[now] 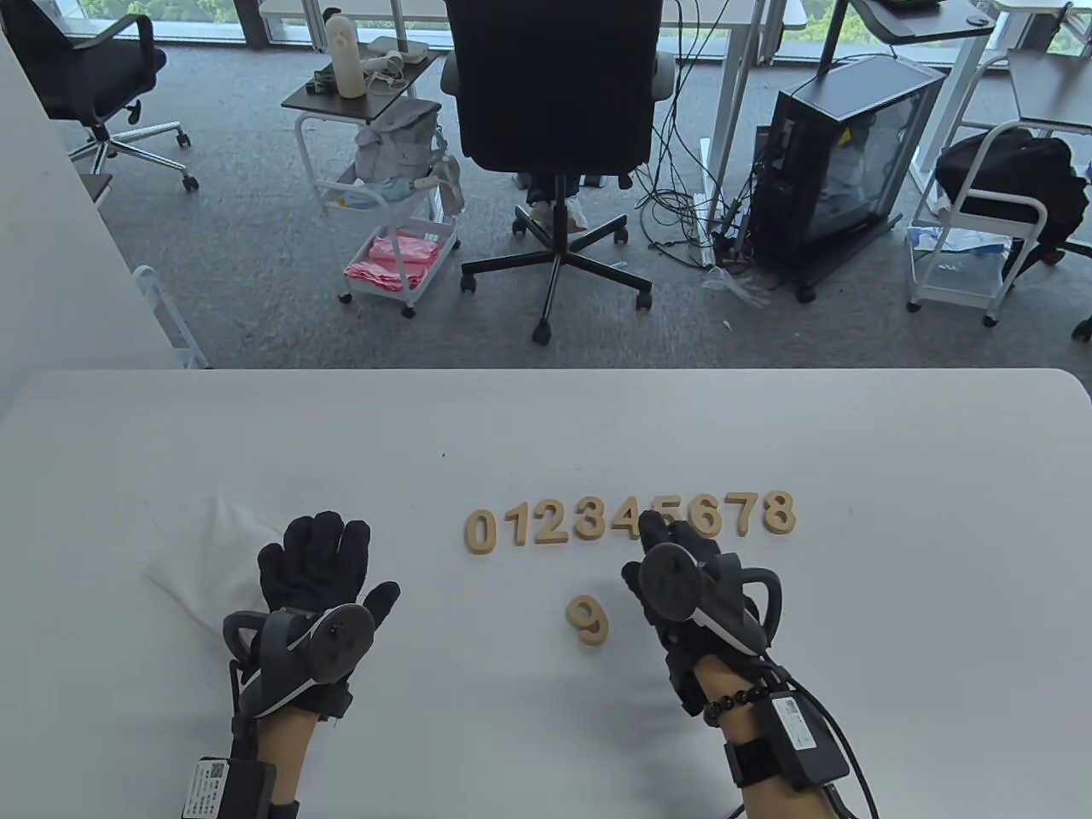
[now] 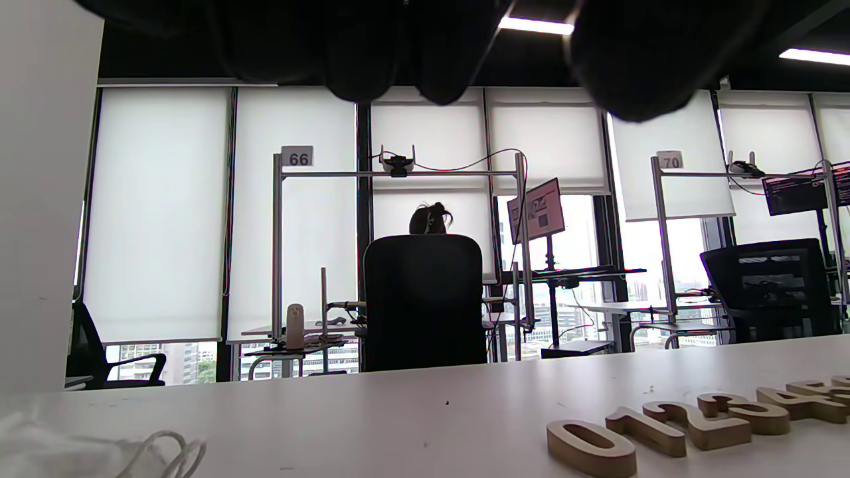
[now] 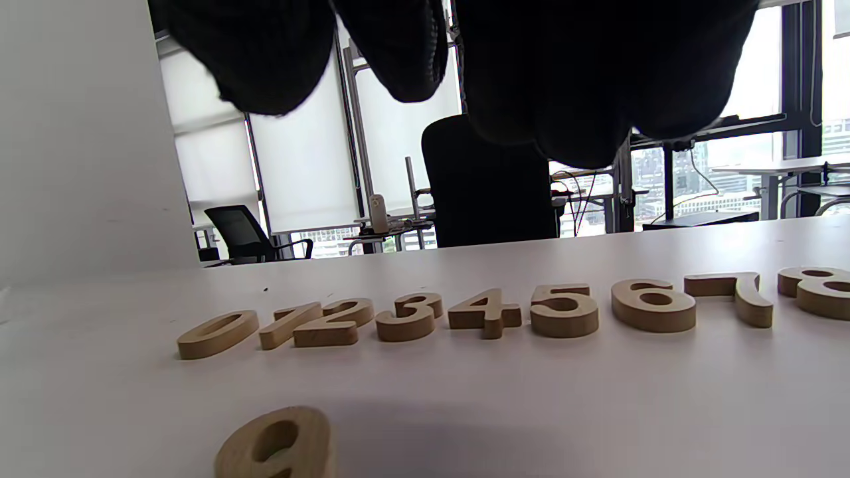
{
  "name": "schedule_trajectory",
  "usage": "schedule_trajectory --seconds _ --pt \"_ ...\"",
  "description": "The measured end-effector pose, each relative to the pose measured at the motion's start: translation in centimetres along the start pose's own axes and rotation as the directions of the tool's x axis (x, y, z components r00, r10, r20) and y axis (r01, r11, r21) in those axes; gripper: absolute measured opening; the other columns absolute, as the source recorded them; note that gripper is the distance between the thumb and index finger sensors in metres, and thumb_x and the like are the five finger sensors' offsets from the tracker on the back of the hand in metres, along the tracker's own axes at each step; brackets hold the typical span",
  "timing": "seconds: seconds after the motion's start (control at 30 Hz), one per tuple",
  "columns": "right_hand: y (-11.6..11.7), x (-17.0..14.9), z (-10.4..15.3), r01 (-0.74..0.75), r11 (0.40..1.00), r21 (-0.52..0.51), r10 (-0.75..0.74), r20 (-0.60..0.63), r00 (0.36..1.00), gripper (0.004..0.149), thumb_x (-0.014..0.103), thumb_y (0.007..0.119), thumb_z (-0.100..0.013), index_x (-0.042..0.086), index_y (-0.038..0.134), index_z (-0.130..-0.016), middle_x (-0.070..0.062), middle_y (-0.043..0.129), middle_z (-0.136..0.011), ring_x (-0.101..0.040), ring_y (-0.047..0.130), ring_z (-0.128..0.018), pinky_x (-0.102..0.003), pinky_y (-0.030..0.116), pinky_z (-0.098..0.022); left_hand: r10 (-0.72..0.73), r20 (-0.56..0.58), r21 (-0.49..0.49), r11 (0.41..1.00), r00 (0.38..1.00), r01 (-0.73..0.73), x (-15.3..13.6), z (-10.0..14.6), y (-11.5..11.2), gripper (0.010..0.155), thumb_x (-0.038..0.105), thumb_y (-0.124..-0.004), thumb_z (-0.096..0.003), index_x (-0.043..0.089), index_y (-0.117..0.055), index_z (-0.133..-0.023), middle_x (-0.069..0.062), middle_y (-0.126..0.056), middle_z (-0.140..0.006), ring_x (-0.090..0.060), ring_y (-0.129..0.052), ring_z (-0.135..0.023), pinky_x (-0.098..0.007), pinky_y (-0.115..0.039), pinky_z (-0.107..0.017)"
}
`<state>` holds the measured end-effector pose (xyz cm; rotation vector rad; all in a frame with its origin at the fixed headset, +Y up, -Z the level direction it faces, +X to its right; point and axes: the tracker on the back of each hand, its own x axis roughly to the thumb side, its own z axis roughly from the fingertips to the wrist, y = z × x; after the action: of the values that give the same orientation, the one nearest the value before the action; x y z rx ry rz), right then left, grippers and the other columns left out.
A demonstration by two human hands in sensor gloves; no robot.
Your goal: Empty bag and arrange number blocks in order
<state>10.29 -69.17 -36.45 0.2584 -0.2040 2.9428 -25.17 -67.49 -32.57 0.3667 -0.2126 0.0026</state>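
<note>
Low in the frame of the table view, two gloved hands flank a lone wooden 9 block point(image 1: 588, 619), the last numeral still out of line. The left hand point(image 1: 320, 567), at lower left, lies flat with fingers spread, gripping nothing, its fingertips over the edge of the emptied white bag point(image 1: 205, 554). The right hand point(image 1: 674, 567), at lower right, hangs just beside the 9 and holds nothing that can be seen; how far its fingers are curled cannot be told, though they reach up over the row near the 4 and 5. Above the hands, mid-frame, the row of blocks 0 to 8 point(image 1: 630, 519) runs left to right on the white table point(image 1: 546, 418). By the look of it, the task is nearly done: the 9 wants a pinch by its edges, a lift clear of the tabletop rather than a slide, and a setting-down just right of the 8 point(image 1: 777, 512), upright and level with its neighbours, without nudging the row. Beyond the table edge stands a black office chair point(image 1: 554, 85).
</note>
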Motion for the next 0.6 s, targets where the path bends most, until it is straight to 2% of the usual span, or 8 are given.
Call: schedule_trajectory --seconds 0.1,0.17,0.27,0.43,0.6 --pt "1.3 1.9 0.3 0.011 0.999 0.042 -0.011 0.012 1.000 0.067 0.044 0.077 -0.051 0.011 0.062 -0.108 -0.030 0.072 -0.103 -0.056 0.083 -0.084 -0.065 0.075 -0.061 0.010 0.002 -0.004 1.000 1.000 -0.010 0.0 0.0 0.0 0.076 0.053 -0.075 -0.0492 0.008 -0.061 -0.109 -0.030 -0.056 -0.113 -0.061 -0.062 -0.102 -0.079 -0.052 -0.066" --pt "2.5 3.2 0.2 -0.030 0.992 0.119 0.026 0.032 0.999 0.068 0.044 0.077 -0.051 0.011 0.060 -0.109 -0.031 0.070 -0.103 -0.057 0.082 -0.084 -0.066 0.074 -0.061 0.005 0.005 -0.009 1.000 1.000 -0.005 0.1 -0.1 -0.1 0.076 0.053 -0.075 -0.0492 0.008 -0.061 -0.109 -0.030 -0.056 -0.113 -0.061 -0.062 -0.102 -0.079 -0.052 -0.066" --pt "4.2 4.4 0.3 -0.095 0.984 0.150 0.087 0.059 0.994 0.069 0.044 0.076 -0.051 0.012 0.058 -0.110 -0.032 0.069 -0.104 -0.056 0.082 -0.085 -0.066 0.074 -0.062 0.004 0.007 -0.015 1.000 1.000 -0.004 0.2 -0.1 -0.2 0.076 0.053 -0.075 -0.0493 0.008 -0.061 -0.109 -0.029 -0.056 -0.113 -0.061 -0.062 -0.102 -0.079 -0.052 -0.066" --pt "7.3 5.1 0.3 -0.162 0.957 0.242 0.145 0.086 0.986 0.069 0.045 0.076 -0.051 0.014 0.056 -0.110 -0.032 0.069 -0.103 -0.055 0.083 -0.084 -0.064 0.075 -0.061 -0.011 0.009 -0.023 1.000 1.000 0.011 0.2 -0.2 -0.4 0.076 0.053 -0.075 -0.0493 0.008 -0.061 -0.109 -0.030 -0.056 -0.113 -0.061 -0.062 -0.102 -0.079 -0.051 -0.066" --pt "9.2 5.1 0.2 -0.213 0.932 0.294 0.193 0.095 0.977 0.068 0.045 0.075 -0.052 0.016 0.056 -0.110 -0.031 0.071 -0.102 -0.054 0.083 -0.082 -0.063 0.075 -0.061 -0.018 0.002 -0.028 0.999 1.000 0.018 0.2 -0.2 -0.3 0.076 0.053 -0.075 -0.0492 0.008 -0.061 -0.109 -0.030 -0.056 -0.113 -0.061 -0.062 -0.102 -0.079 -0.051 -0.066"
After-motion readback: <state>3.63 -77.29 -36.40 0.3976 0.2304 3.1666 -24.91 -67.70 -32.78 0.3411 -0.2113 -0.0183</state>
